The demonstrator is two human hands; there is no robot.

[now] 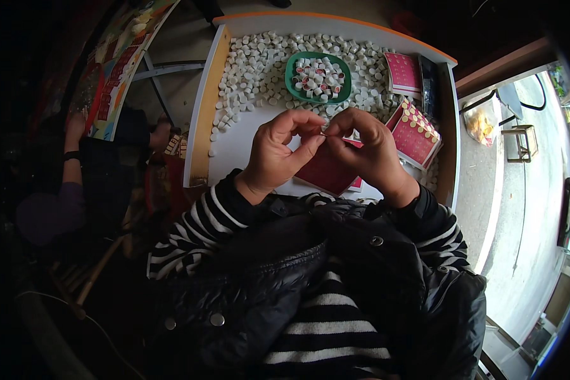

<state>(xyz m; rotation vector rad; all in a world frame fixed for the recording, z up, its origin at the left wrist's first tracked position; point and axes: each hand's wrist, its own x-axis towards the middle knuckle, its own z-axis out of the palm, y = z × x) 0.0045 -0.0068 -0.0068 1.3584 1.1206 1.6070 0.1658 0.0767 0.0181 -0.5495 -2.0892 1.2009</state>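
My left hand (277, 152) and my right hand (367, 149) meet fingertip to fingertip above the white table (234, 142). Between thumbs and forefingers they pinch one tiny item (325, 133), too small to identify. Directly beneath the hands lies a dark red card (326, 174). Behind them a green oval bowl (318, 77) holds several small white and red caps. Loose small white caps (253, 69) cover the far half of the table.
A pink card with rows of round pieces (415, 133) and another pink card (403, 71) lie at the right of the table. The table has raised orange-edged rims (202, 107). Another person (76, 183) sits to the left, by a colourful sheet (117, 63).
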